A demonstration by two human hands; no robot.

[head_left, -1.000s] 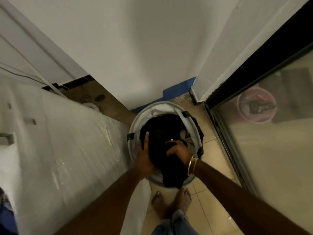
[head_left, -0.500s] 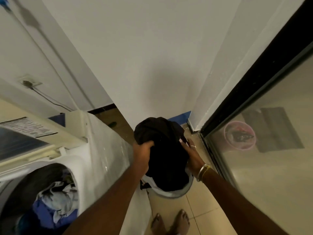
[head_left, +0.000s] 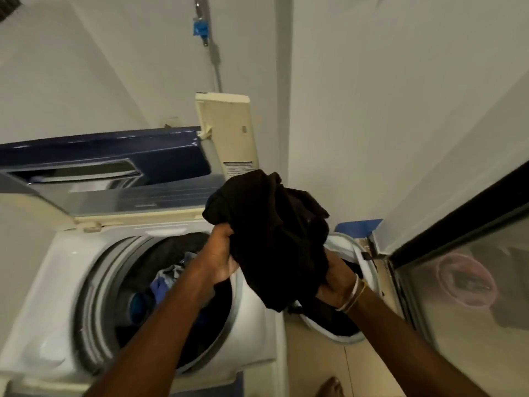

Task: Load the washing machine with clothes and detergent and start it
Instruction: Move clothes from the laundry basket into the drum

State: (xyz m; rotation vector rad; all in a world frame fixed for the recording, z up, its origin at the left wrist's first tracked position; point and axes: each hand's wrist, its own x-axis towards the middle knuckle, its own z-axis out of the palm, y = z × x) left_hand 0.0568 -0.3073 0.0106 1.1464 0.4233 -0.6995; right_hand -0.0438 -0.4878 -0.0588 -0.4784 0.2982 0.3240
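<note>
A bundle of black clothes (head_left: 274,230) hangs in the air between both hands, over the right edge of the top-loading washing machine (head_left: 51,282). My left hand (head_left: 220,253) grips the bundle's left side and my right hand (head_left: 337,279) holds its lower right. The machine's lid (head_left: 108,164) stands raised at the back. Blue and grey clothes (head_left: 163,282) lie inside the drum. The white laundry basket (head_left: 363,267) sits on the floor to the right of the machine, with dark clothes still in it, partly hidden by the bundle.
A glass sliding door (head_left: 472,282) with a black frame runs along the right, a pink basin (head_left: 466,279) seen through it. A white wall corner stands behind. A water pipe with a blue tap (head_left: 201,27) runs up the wall. My bare foot (head_left: 329,388) is on the tiled floor.
Both hands lifted the black bundle up out of the basket and carried it leftward toward the machine's drum. The view swung from the basket to the open machine.
</note>
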